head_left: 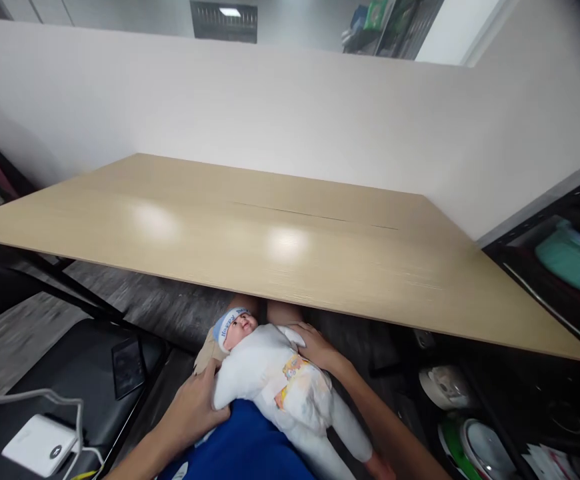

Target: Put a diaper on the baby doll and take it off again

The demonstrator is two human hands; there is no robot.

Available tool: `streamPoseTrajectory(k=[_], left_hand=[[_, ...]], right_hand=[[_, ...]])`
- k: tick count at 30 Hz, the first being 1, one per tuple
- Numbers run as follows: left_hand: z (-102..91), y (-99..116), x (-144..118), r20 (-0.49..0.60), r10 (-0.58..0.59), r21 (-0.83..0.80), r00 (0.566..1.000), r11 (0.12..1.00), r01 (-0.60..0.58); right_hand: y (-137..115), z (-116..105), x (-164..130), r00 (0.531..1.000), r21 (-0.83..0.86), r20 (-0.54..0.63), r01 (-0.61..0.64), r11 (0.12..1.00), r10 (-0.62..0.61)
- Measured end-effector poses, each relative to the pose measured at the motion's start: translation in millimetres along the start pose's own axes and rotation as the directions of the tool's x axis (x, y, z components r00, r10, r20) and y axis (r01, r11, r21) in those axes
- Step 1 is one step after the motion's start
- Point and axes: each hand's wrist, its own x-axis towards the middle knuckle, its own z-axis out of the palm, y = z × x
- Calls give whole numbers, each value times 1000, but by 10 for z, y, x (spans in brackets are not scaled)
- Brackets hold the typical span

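A baby doll in a white suit lies face up across my lap, slanting from upper left to lower right. On its head sits a light-blue and white cap with lettering. A diaper with a yellow and orange printed band is around its waist. At the doll's arm on the left, my left hand has its thumb and fingers closed around the sleeve. My right hand is curled over the doll's other arm, its fingertips partly hidden. Blue cloth shows beneath the doll.
A wooden table spans the space just ahead, its front edge above my knees. On the black chair at left lie a phone and a white power bank with cables. Dark shelves with a teal item stand at right.
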Motion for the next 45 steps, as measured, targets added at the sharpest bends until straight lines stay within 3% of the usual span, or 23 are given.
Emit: streamPoseTrajectory(k=[5, 9, 14, 18, 22, 25, 28, 31, 34, 37, 39, 41, 43, 45], left_hand=[[-146, 33, 31, -36, 100, 181, 994, 979, -92], [-202, 26, -60, -127, 176, 144, 976, 977, -158], [-368, 299, 34, -233, 299, -12, 925, 951, -310], [-345, 705, 281, -156, 468, -184, 870, 852, -491], [-202, 972, 523, -54, 588, -227, 807, 780, -583], [-147, 1032, 636, -42, 586, -253, 809, 777, -576], [-177, 1036, 682, -32, 576, -294, 817, 776, -558], [-309, 1021, 665, 1, 605, -332, 796, 751, -571], [-537, 967, 591, 135, 649, -410, 749, 724, -554], [-748, 878, 505, 303, 629, -437, 716, 759, -482], [-799, 857, 496, 370, 596, -419, 713, 792, -444], [-736, 930, 570, 340, 601, -379, 723, 792, -480], [-553, 1134, 747, 237, 653, -289, 720, 755, -589], [-277, 1453, 1002, 210, 708, -148, 674, 704, -694]], right_hand=[[1, -89, -300, 996, 151, -83, 6, 988, 7], [-159, -220, -584, 1000, 345, -16, 4, 939, 1], [-209, -187, -673, 995, 341, -93, 2, 940, 32], [-88, -101, -593, 991, 303, -130, 26, 952, 14], [136, -40, -509, 977, 291, -200, -7, 957, 68], [252, -50, -494, 956, 269, -271, -38, 962, 113], [160, -115, -536, 953, 250, -294, -1, 968, 77], [-148, -184, -586, 971, 249, -224, 138, 959, -82], [-493, -234, -601, 971, 263, -63, 240, 934, -231], [-660, -327, -653, 973, 208, 27, 219, 953, -229], [-624, -440, -767, 985, 177, 43, 157, 972, -167], [-503, -570, -945, 994, 209, 77, 56, 976, -74], [-363, -661, -1139, 988, 293, 149, -92, 952, 49], [-265, -658, -1295, 958, 360, 248, -229, 904, 145]])
